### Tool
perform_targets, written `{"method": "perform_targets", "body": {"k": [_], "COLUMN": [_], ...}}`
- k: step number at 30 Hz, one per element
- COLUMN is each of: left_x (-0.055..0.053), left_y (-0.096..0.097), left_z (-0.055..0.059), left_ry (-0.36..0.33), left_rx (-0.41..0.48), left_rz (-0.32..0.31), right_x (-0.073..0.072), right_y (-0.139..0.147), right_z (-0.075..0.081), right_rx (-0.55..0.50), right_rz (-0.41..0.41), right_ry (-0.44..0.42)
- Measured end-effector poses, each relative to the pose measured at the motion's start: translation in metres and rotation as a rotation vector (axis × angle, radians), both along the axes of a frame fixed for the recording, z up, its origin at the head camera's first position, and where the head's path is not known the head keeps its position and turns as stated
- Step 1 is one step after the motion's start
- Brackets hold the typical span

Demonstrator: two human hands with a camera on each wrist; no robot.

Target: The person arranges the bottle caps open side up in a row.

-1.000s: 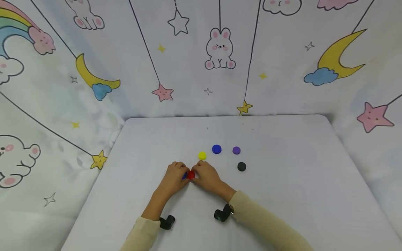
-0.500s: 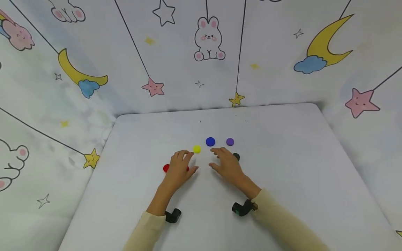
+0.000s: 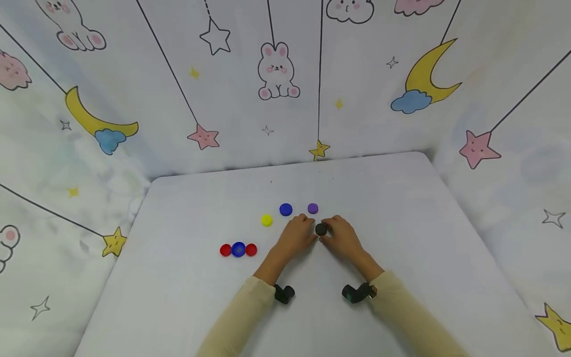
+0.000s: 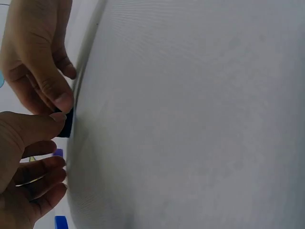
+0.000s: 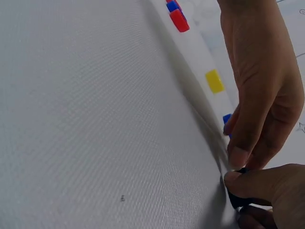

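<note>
Both hands meet at a small round black cap point(image 3: 321, 229) on the white table. My right hand point(image 3: 344, 240) pinches it from the right; in the right wrist view its thumb point(image 5: 238, 183) lies across the cap's side. My left hand point(image 3: 294, 238) is at the opposite side, thumb and finger at the cap's edge, its other fingers loosely bent in the left wrist view. Just behind lies a purple cap point(image 3: 313, 208), with a larger blue cap point(image 3: 286, 209) and a yellow cap point(image 3: 266, 220) farther left.
On the left, a red cap point(image 3: 225, 250), a hollow-looking blue cap point(image 3: 238, 249) and another red cap point(image 3: 252, 249) sit side by side in a row. The white table point(image 3: 187, 307) ends at a back edge before a cartoon-printed curtain point(image 3: 241, 99).
Both hands have left the red cap, parted, and moved right to come together at the black cap. The red-blue-red row now shows fully. The head view has shifted.
</note>
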State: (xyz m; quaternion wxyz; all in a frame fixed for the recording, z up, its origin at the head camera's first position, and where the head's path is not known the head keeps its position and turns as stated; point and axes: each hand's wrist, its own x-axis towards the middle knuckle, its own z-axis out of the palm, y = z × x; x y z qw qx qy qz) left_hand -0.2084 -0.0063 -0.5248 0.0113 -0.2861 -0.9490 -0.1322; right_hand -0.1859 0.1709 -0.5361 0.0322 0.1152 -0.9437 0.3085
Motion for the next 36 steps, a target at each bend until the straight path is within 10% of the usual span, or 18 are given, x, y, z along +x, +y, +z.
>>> {"method": "perform_targets", "body": {"k": [6, 12, 15, 26, 36], "left_x": [-0.003, -0.005, -0.01, -0.027, -0.01], "left_y": [0.011, -0.001, -0.012, -0.046, -0.062], "left_z": [-0.007, 0.005, 0.029, 0.182, 0.214], "left_ry": [0.038, -0.126, -0.145, -0.036, -0.067], "left_rx": [0.037, 0.215, 0.34, 0.65, 0.8], "left_rz": [-0.025, -0.046, -0.081, -0.141, -0.113], "right_x": [0.001, -0.002, -0.009, -0.033, -0.024], "right_y": [0.0, 0.0, -0.001, -0.017, -0.033], "right_z": [-0.005, 0.01, 0.042, 0.198, 0.228], "right_rx": [-0.044, -0.075, -0.113, -0.342, -0.481], "right_rz": [-0.006, 0.06, 0.113, 0.21, 0.24], "right_ry": [0.058, 0.105, 0.135, 0.2, 0.205]}}
